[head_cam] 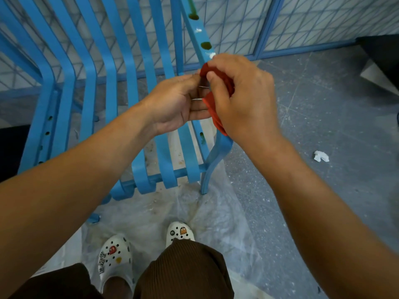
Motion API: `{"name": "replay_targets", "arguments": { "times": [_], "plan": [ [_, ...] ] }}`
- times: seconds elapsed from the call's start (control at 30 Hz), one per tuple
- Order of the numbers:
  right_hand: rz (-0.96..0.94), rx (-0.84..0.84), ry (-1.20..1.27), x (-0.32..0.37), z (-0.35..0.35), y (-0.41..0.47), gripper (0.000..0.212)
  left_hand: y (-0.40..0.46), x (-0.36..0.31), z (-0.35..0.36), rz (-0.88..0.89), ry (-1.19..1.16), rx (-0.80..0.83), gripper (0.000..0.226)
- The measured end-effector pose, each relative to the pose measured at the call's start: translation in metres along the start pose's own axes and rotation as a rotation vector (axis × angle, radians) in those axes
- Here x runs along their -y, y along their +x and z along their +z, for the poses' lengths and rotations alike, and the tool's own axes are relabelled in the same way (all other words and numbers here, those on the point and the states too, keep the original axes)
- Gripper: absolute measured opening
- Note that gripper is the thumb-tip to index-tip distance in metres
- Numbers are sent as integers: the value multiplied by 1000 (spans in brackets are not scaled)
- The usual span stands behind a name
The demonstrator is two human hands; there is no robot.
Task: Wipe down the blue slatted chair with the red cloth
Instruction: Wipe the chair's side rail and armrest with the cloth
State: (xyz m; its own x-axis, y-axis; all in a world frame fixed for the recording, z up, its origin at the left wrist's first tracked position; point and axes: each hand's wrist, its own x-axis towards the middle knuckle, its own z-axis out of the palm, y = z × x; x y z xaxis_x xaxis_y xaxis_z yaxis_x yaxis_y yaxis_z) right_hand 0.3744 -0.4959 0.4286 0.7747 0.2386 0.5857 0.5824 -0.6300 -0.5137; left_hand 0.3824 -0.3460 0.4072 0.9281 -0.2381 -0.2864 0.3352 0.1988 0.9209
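Two hands at centre: right hand [241, 98] curled tight round bunched cloth [218, 100], left hand [179, 104] half open, fingertips pinching the cloth's near edge. One chair [138, 87] behind, filling 9 to 12 o'clock; seven or so slats visible, exact count uncertain. Green and white smears on right rail at 12. Two white clogs [116, 257] at 6, on plastic sheet [216, 214]. One paper scrap [321, 156] at 3. Open grey floor [323, 104] from 1 to 4.
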Motion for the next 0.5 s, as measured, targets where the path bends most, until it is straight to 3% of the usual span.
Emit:
{"name": "replay_targets", "arguments": {
  "times": [0.33,0.5],
  "plan": [
    [-48,-165,93,-15,5,-59,21,-6,-1,1,-34,-46,25,40],
    [20,-118,124,-9,-7,-59,20,-8,2,4,-19,-63,37,41]
  ]
}}
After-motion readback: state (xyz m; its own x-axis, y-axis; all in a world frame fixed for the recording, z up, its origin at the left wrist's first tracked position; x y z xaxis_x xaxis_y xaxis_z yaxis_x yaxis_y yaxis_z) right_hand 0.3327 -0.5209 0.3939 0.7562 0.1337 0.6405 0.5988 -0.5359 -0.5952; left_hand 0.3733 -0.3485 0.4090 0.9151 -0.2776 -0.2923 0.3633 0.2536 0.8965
